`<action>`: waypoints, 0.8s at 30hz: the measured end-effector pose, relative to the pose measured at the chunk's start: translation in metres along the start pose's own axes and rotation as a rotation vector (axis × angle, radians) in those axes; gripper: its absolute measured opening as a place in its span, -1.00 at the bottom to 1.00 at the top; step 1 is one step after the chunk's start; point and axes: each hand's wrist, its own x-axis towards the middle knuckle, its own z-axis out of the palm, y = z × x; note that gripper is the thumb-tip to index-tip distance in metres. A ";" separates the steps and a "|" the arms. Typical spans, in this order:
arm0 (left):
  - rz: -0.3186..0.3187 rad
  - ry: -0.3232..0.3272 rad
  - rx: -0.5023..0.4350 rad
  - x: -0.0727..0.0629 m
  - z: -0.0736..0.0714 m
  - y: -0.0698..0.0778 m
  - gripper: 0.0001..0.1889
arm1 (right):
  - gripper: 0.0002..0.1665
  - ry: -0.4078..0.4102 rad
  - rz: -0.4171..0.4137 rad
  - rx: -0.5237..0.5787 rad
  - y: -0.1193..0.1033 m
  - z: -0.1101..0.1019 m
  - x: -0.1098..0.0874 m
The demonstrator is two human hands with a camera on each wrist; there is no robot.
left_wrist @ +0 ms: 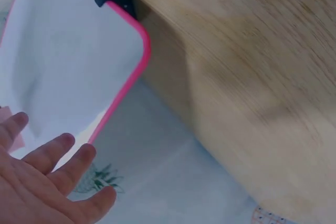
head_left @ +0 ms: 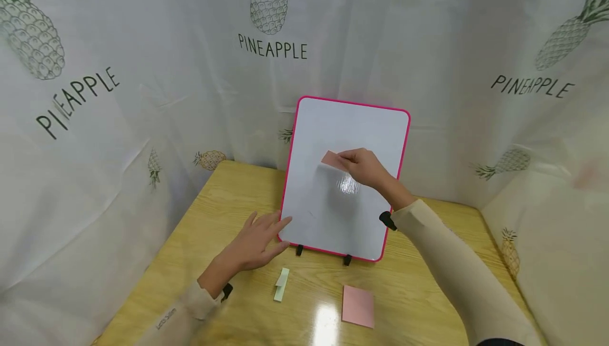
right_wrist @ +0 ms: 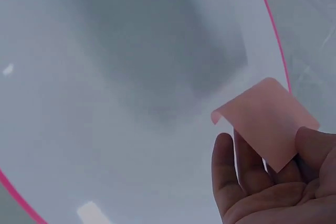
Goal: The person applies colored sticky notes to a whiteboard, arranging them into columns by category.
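Note:
My right hand (head_left: pixel 363 166) pinches a pink sticky note (head_left: pixel 334 160) in front of the whiteboard (head_left: pixel 352 129), which has a bright pink rim. In the right wrist view the note (right_wrist: pixel 268 121) is held between thumb and fingers, with one edge curling; it stands apart from the board's surface. Fingers spread, my left hand (head_left: pixel 254 243) hovers by the board's lower left corner and holds nothing. From the left wrist view, its fingers (left_wrist: pixel 68 166) extend beside the board's edge; I cannot tell whether they touch it.
A pad of pink sticky notes (head_left: pixel 358 306) lies on the wooden table (head_left: pixel 228 198), front right of the board. Left of it is a pale green sticky strip (head_left: pixel 281 284). Black stand feet (head_left: pixel 347 260) support the board. A pineapple-print curtain (head_left: pixel 190 44) surrounds the table.

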 end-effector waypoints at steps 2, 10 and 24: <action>-0.020 0.028 -0.001 0.002 0.000 -0.004 -0.34 | -0.60 0.021 -0.020 -0.038 -0.005 -0.002 0.007; -0.072 0.139 0.013 0.006 0.001 -0.017 -0.36 | -0.59 0.180 -0.139 -0.098 -0.025 -0.006 0.034; -0.057 0.149 0.031 -0.002 0.004 -0.026 -0.37 | -0.67 0.563 -0.460 -0.479 -0.026 0.028 0.063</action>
